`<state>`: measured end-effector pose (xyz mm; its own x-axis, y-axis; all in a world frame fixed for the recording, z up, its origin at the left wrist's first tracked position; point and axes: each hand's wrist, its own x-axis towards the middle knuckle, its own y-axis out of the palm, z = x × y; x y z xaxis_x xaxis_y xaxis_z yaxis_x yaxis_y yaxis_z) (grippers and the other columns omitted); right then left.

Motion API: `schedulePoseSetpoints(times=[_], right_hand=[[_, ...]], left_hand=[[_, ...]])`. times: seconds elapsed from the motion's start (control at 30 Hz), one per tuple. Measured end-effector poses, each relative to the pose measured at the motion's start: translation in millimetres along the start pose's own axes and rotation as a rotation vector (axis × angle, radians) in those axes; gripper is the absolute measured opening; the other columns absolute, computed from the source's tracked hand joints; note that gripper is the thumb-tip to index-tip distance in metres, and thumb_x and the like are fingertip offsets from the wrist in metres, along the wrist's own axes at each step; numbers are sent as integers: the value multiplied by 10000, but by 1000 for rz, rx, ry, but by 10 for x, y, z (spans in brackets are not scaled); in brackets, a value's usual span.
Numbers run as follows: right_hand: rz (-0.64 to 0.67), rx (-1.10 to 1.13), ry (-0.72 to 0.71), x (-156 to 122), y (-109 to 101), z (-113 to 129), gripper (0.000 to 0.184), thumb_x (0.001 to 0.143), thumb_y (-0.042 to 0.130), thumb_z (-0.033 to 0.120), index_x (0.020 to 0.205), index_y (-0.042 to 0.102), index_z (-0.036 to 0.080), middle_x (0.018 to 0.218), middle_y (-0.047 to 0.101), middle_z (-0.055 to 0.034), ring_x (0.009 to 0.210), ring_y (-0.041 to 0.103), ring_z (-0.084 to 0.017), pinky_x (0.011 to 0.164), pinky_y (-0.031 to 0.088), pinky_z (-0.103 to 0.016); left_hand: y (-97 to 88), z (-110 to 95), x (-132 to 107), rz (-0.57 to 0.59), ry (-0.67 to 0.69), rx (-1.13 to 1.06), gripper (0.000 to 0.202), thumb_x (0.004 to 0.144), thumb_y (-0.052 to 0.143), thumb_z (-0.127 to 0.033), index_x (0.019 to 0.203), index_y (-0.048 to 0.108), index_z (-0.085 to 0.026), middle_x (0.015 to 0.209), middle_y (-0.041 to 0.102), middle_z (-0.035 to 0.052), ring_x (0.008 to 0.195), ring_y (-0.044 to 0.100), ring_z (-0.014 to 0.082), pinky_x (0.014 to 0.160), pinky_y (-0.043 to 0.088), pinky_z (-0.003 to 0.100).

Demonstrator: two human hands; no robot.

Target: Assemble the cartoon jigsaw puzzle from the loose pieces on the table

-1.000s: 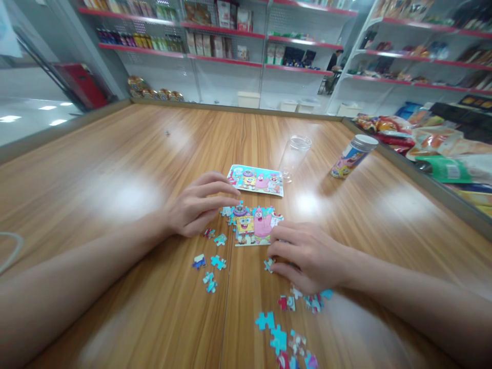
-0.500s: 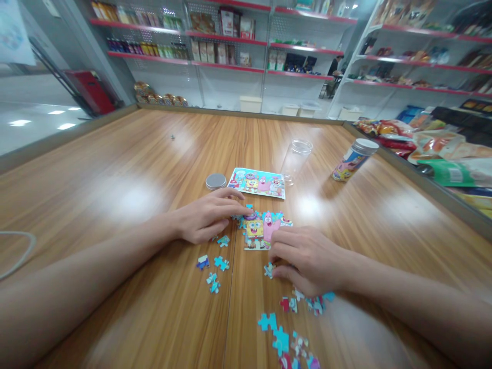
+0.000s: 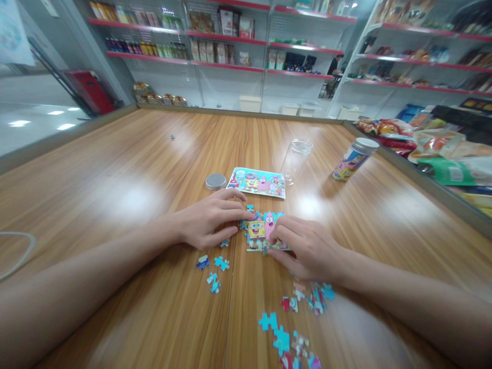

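A partly joined jigsaw puzzle (image 3: 256, 229) with a yellow and a pink cartoon figure lies flat in front of me. My left hand (image 3: 213, 218) rests at its left side, fingers stretched out, index fingertip on the puzzle's upper left. From the right, my right hand (image 3: 309, 247) reaches over the puzzle's lower right part and hides it. Between its thumb and fingers, at the bottom edge, a small puzzle piece (image 3: 265, 247) is partly visible. Loose blue pieces (image 3: 222, 263) lie below my left hand. Several more pieces (image 3: 282, 340) are scattered below my right.
Behind the puzzle lies a picture card (image 3: 257, 183) with the same figures. A grey round lid (image 3: 216, 181) is beside it, and a clear plastic jar (image 3: 295, 160) stands behind its right end. Farther right stands a printed canister (image 3: 354, 160). Snack bags (image 3: 434, 143) line the right edge.
My right hand has moved up to the puzzle's lower edge, taking the loose piece that lay by its thumb. My left hand has shifted slightly right, its thumb closer to the puzzle.
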<state>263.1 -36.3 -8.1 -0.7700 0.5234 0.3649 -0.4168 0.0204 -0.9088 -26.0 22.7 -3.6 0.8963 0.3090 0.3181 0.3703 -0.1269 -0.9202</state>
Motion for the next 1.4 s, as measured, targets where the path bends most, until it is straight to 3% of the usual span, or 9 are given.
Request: schedulePoseSetpoints(times=[0.17,0.4,0.5,0.63,0.8,0.9,1.13,1.27,1.4], right_hand=[[-38,-24,52,-3,24,-44,148,976,508,236,985,624,145,916,587,-62,835,526,-154,722,400,-279],[44,9,23,-18,20,-44,208,965,524,248,1090,670,168,993,584,-71,836,524,-141,721,422,-270],[40,9,33,-14,32,-38,208,974,525,268,1094,664,170,991,591,-70,849,537,-148,725,432,-277],[37,47,29,-3,52,-41,197,961,545,253,1116,635,170,1050,603,-75,916,558,-161,771,459,-289],[33,68,34,5,64,-56,123,949,547,217,1033,616,159,1022,603,-76,896,556,-159,753,460,-282],[33,86,30,4,71,-62,121,945,552,204,1041,614,165,1031,603,-73,910,562,-159,766,465,-283],[37,130,33,7,71,-71,194,950,561,232,1134,613,195,1063,596,-57,907,560,-149,760,451,-276],[56,107,58,3,62,-66,169,961,552,280,1081,621,183,1040,586,-55,854,543,-140,721,430,-269],[76,98,69,10,55,-53,176,975,518,287,1047,631,173,1011,578,-55,839,537,-139,707,415,-266]], left_hand=[[1,12,-8,-4,0,-12,576,870,557,-192,1443,498,-210,1272,645,119,1288,467,315,1087,442,540],[-51,-53,33,19,36,53,586,873,562,-218,1453,473,-208,1236,669,120,1251,491,323,1064,439,534],[-55,-195,101,43,-43,113,511,904,579,-379,1370,534,-177,1211,658,141,1227,489,344,1029,447,543],[51,-513,228,55,-253,256,577,889,564,-640,1178,608,-142,1111,657,162,1187,496,396,1008,421,613],[207,-744,289,15,-333,285,336,936,585,-452,1145,608,-191,1246,595,163,1373,368,427,1090,338,684],[207,-726,279,20,-304,221,272,943,573,-328,1184,602,-205,1305,562,154,1389,375,384,1138,311,682],[121,-605,257,45,-315,103,212,877,651,-360,1002,662,-189,1275,569,116,1396,347,358,1188,296,621],[-34,-417,168,51,-335,116,214,816,718,-385,842,668,-179,1268,573,109,1412,300,378,1171,304,615],[-203,-194,48,29,-351,140,204,802,751,-387,820,695,-191,1321,555,95,1425,283,377,1168,280,621]])
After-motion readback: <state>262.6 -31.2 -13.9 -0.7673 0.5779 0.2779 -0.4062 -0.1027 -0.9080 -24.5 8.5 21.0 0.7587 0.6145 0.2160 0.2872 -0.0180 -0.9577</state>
